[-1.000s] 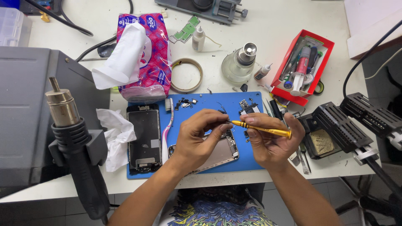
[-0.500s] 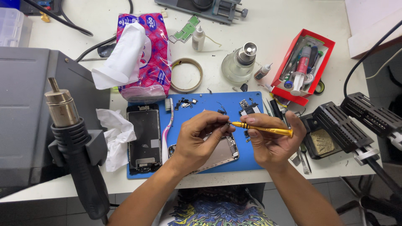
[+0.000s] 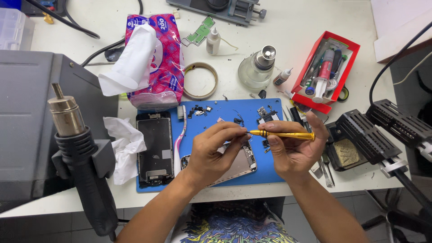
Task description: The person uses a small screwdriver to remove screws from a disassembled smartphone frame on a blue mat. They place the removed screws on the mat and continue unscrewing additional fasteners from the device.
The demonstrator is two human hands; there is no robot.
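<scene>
Phone repair workshop: hot-air gun [image 3: 76,148], blue work mat [image 3: 216,175], opened phone [image 3: 155,148], red tool tray [image 3: 326,72].

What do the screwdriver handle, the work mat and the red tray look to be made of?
Screwdriver: likely metal, given its glossy gold sheen and ribbed grip. It is held by the right hand, with the left hand at its tip. Blue mat: probably silicone or rubber; matte, flat. Red tray: thin folded walls, possibly cardboard or plastic.

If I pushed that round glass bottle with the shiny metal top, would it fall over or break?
The glass bottle looks squat with a broad base, so a gentle push would probably slide it across the white table rather than tip it. Being clear glass, it could likely crack if knocked off. Its rounded sides may feel slippery.
</scene>
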